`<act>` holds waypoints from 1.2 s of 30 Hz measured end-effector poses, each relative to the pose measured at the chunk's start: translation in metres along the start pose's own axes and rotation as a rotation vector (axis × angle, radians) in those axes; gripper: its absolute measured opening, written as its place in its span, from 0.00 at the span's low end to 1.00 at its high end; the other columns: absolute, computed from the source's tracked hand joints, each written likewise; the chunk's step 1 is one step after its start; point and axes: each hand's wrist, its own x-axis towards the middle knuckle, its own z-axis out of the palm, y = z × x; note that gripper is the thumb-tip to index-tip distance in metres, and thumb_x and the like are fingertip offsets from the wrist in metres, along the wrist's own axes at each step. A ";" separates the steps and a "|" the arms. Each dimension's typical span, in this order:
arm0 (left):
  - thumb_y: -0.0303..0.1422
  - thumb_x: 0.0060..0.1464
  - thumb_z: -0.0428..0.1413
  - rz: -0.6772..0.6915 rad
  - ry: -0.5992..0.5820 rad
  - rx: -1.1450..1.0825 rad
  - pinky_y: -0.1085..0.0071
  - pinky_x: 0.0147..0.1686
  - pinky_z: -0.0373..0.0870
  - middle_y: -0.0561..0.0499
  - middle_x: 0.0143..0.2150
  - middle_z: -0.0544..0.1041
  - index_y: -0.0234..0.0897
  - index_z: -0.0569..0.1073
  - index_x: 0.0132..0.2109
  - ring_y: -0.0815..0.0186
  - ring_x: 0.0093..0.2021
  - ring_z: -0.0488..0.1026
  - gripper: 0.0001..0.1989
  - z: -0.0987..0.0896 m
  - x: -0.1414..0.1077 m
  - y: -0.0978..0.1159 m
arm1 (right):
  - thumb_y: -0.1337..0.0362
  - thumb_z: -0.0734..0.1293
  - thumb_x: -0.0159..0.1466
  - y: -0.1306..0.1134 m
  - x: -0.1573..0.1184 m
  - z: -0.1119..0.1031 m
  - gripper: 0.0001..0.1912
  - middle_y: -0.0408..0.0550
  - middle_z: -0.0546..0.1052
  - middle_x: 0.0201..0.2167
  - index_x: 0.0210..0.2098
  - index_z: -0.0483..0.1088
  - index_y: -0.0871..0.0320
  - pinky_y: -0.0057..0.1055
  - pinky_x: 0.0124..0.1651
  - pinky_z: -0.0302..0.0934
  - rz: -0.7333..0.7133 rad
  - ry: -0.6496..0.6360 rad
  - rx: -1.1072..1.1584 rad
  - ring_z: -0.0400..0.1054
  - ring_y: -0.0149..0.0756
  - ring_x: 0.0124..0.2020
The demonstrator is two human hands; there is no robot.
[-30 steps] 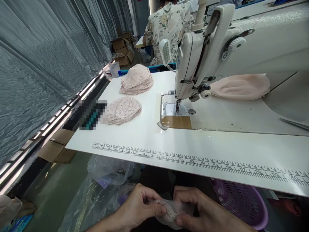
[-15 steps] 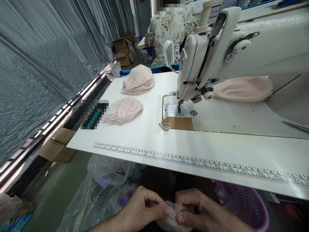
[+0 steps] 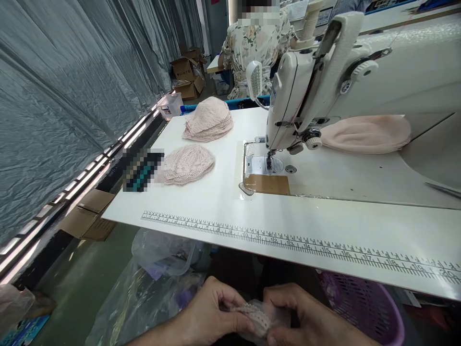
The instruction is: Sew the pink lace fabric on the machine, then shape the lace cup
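Lace (image 3: 258, 318) in left hand (image 3: 212, 315) and right hand (image 3: 306, 315), grip pinched closed, basket (image 3: 396, 317) contents unclear

1. Both hands, left hand (image 3: 212, 312) and right hand (image 3: 300, 315), pinch a small piece of pale lace (image 3: 256, 317) between them, below the desk (image 3: 223, 202) edge.
2. Beyond the left hand, two stacks of pink lace pieces, a nearer stack (image 3: 189, 165) and a farther stack (image 3: 209, 119), lie on the desk.
3. A white sewing machine (image 3: 291, 96) stands beyond the right hand; a purple basket (image 3: 394, 312) sits to that hand's right.
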 end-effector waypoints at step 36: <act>0.46 0.35 0.70 -0.017 0.002 -0.171 0.76 0.29 0.65 0.48 0.24 0.78 0.33 0.82 0.30 0.71 0.25 0.69 0.20 -0.002 0.000 -0.002 | 0.64 0.70 0.54 -0.006 -0.008 -0.008 0.05 0.41 0.70 0.29 0.28 0.70 0.57 0.26 0.34 0.54 0.007 -0.018 -0.021 0.62 0.33 0.33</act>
